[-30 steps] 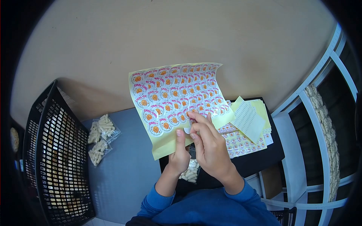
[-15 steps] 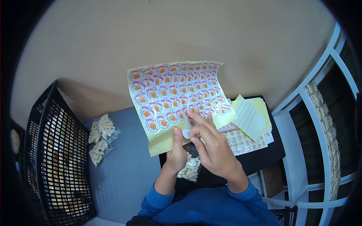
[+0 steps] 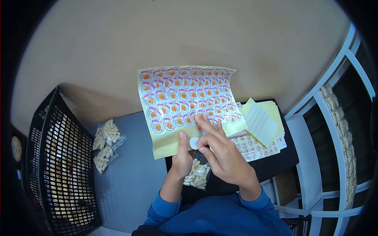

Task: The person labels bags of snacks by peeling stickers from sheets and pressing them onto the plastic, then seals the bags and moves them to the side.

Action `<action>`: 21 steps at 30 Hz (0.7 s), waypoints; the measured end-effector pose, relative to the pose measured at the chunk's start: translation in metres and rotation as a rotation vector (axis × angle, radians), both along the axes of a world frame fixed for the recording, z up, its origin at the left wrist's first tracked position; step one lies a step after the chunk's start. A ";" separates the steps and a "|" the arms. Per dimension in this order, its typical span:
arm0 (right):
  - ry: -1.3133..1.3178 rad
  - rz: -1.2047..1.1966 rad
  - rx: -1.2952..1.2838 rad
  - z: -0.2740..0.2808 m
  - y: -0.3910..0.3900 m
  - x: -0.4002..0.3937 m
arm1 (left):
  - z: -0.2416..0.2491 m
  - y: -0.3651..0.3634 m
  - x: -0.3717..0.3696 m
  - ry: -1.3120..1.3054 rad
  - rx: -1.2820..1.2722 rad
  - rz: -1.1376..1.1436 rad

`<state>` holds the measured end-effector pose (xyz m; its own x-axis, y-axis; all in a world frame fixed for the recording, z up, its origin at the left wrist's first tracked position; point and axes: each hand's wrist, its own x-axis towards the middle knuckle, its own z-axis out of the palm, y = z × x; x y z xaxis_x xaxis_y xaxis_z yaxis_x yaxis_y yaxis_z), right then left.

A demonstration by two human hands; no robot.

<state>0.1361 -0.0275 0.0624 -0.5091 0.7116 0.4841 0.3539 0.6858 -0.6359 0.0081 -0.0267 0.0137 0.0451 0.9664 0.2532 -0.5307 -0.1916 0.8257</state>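
My left hand (image 3: 182, 159) grips the lower edge of a yellow-backed sticker sheet (image 3: 165, 145), its thumb on the front. Rows of round labels with pink lettering and an orange figure cover the sheet. Between the thumb and forefinger of my right hand (image 3: 226, 157) is a round sticker (image 3: 194, 143), white side showing, held apart from the rows. The other right fingers reach over the sheet's lower part. Below my hands a clear bag of pale, finger-shaped pieces (image 3: 197, 175) lies on the black surface, partly hidden by my left hand.
More sticker sheets (image 3: 260, 126) are piled on the black table (image 3: 290, 153) at right. Two filled clear bags (image 3: 108, 135) rest on the grey surface (image 3: 130, 177) at left, beside a tall black mesh basket (image 3: 67, 169). White shelving (image 3: 309, 165) stands at the far right.
The sheet has tilted slightly and shifted a little to the right at its top. The pinched sticker shows more of its white side. My hands have barely moved.
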 end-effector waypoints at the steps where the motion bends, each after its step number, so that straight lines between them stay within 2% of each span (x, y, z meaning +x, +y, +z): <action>1: 0.001 0.000 -0.001 0.001 0.001 0.003 | -0.002 0.001 -0.001 0.014 -0.010 -0.008; 5: 0.012 0.063 -0.078 -0.001 0.003 0.010 | 0.005 0.003 0.002 -0.013 -0.073 -0.021; 7: 0.036 0.074 -0.097 -0.005 0.005 0.015 | 0.002 0.005 -0.001 0.076 -0.099 -0.029; 9: 0.466 0.087 -0.197 -0.011 0.008 0.022 | -0.012 0.011 0.000 -0.001 -0.108 -0.020; 11: 0.557 -0.003 -0.129 -0.021 0.008 0.031 | -0.016 0.021 0.003 -0.182 -0.147 0.124; 13: 0.838 -0.102 -0.168 -0.035 0.008 0.044 | -0.030 0.031 -0.002 -0.218 -0.150 0.122; 14: 0.835 -0.101 -0.169 -0.043 0.007 0.051 | -0.039 0.036 -0.002 -0.240 -0.231 0.121; 16: 0.947 -0.144 -0.343 -0.064 0.005 0.062 | -0.067 0.046 -0.004 -0.298 -0.387 0.102; 17: 0.945 -0.142 -0.344 -0.076 0.004 0.063 | -0.080 0.049 -0.004 -0.300 -0.386 0.104; 19: 1.020 -0.197 -0.654 -0.105 0.000 0.065 | -0.105 0.054 -0.003 -0.262 -0.539 0.149; 21: 0.968 -0.262 -0.758 -0.149 -0.003 0.061 | -0.126 0.061 -0.006 -0.322 -0.589 0.178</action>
<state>0.1966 -0.0310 -0.0869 0.0244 0.9997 0.0055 -0.4071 0.0149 -0.9132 0.0018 0.0346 -0.1128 -0.1160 0.9327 -0.3416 -0.7690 0.1333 0.6252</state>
